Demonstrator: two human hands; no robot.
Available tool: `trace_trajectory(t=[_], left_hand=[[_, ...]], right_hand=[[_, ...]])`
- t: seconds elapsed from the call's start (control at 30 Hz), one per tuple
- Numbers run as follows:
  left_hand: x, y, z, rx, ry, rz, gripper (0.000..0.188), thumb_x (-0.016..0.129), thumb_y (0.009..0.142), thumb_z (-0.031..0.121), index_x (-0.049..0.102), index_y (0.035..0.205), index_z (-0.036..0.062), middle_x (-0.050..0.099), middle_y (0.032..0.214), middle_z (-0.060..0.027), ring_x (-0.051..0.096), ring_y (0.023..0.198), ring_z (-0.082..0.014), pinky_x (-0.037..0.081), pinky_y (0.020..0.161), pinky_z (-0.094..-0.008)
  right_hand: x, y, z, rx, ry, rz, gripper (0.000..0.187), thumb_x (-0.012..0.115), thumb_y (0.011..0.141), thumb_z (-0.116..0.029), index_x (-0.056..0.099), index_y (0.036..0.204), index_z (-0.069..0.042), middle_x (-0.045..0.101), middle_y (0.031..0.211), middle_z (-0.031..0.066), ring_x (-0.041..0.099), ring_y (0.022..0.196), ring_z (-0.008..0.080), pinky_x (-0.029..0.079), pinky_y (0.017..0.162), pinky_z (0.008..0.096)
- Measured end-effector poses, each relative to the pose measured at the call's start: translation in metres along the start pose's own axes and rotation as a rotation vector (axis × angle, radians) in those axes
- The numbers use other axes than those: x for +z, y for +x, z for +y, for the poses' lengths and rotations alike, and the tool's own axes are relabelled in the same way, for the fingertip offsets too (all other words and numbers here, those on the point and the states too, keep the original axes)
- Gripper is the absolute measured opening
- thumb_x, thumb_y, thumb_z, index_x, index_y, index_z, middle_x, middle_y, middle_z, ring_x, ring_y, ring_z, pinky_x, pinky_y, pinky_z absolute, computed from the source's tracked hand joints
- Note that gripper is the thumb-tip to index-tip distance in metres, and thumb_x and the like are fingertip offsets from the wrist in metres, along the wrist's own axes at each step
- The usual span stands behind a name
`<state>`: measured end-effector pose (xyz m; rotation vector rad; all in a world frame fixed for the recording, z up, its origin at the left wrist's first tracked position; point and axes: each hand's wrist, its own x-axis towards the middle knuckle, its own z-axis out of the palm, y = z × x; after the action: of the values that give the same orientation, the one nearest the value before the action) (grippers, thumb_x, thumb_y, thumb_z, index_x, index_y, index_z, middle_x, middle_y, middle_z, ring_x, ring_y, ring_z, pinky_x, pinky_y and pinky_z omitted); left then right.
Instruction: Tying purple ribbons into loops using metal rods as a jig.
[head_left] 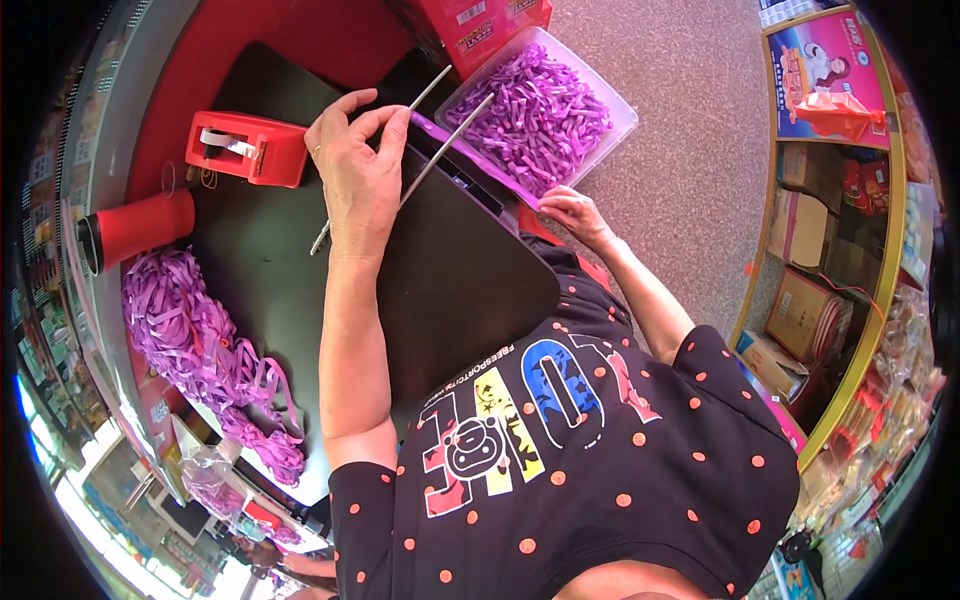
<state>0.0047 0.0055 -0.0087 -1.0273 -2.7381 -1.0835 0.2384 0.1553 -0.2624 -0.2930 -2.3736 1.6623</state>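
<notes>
A purple ribbon strip (478,160) is stretched between my two hands over the far right edge of the dark table. Its upper left end is pinched between thumb and forefinger of my left hand (358,165), the other fingers bent. My right hand (575,212) pinches the lower right end. Two thin pale rods (448,146) slant past my left hand, one partly hidden behind it; I cannot tell what they are fixed to. Just beyond the strip, a clear plastic tub (622,132) holds many short purple ribbon pieces (540,110).
On the dark table (450,290) stand a red tape dispenser (275,155) and a red cylinder (150,228) with a black end. A heap of long purple ribbon (195,340) lies along the left side. A red carton (475,30) is behind the tub, and shelves with boxes (805,320) line the right.
</notes>
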Motion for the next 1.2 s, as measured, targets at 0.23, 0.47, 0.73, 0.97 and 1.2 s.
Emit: trace_trajectory(t=[0.23,0.47,0.73,0.97,1.2], left_hand=[[0.000,0.000,-0.010,0.011,0.030,0.004,0.018,0.066,0.085,0.023,0.072,0.091,0.0070,0.055,0.119,-0.0081,0.040,0.117,-0.0296,0.033,0.100,-0.0386],[0.001,0.002,-0.011,0.013,0.014,-0.008,0.018,0.065,0.085,0.023,0.073,0.090,0.0079,0.053,0.122,-0.0085,0.037,0.120,-0.0301,0.032,0.100,-0.0401],[0.005,0.003,-0.017,0.003,0.010,-0.028,0.018,0.065,0.084,0.025,0.073,0.090,0.0097,0.052,0.125,-0.0076,0.035,0.121,-0.0302,0.030,0.102,-0.0412],[0.005,0.003,-0.017,0.007,0.020,-0.011,0.018,0.064,0.084,0.024,0.073,0.090,0.0095,0.052,0.125,-0.0077,0.037,0.120,-0.0311,0.030,0.102,-0.0419],[0.007,0.003,-0.020,0.039,0.037,0.028,0.017,0.066,0.083,0.024,0.073,0.088,0.0092,0.053,0.123,-0.0076,0.038,0.118,-0.0312,0.031,0.101,-0.0419]], right_hand=[[-0.042,-0.063,-0.084,-0.014,-0.158,0.227,0.012,0.075,0.072,-0.013,0.070,0.082,-0.007,0.062,0.112,0.0099,0.054,0.102,0.0241,0.046,0.081,0.0335],[-0.075,-0.094,-0.170,-0.147,0.010,0.334,0.015,0.075,0.062,-0.002,0.067,0.073,-0.005,0.066,0.110,0.0127,0.053,0.086,0.0222,0.043,0.070,0.0304],[-0.070,-0.106,-0.180,0.165,0.250,0.328,0.028,0.074,0.069,0.003,0.068,0.096,-0.004,0.068,0.082,0.0045,0.053,0.073,0.0159,0.043,0.069,0.0289],[-0.091,-0.102,-0.202,-0.064,0.174,0.389,0.028,0.075,0.070,-0.001,0.066,0.096,-0.003,0.068,0.077,0.0045,0.052,0.076,0.0137,0.039,0.070,0.0296],[-0.126,-0.020,-0.280,-0.649,0.245,0.160,0.020,0.069,0.083,-0.029,0.061,0.097,-0.016,0.066,0.073,0.0046,0.044,0.081,0.0224,0.033,0.073,0.0392]])
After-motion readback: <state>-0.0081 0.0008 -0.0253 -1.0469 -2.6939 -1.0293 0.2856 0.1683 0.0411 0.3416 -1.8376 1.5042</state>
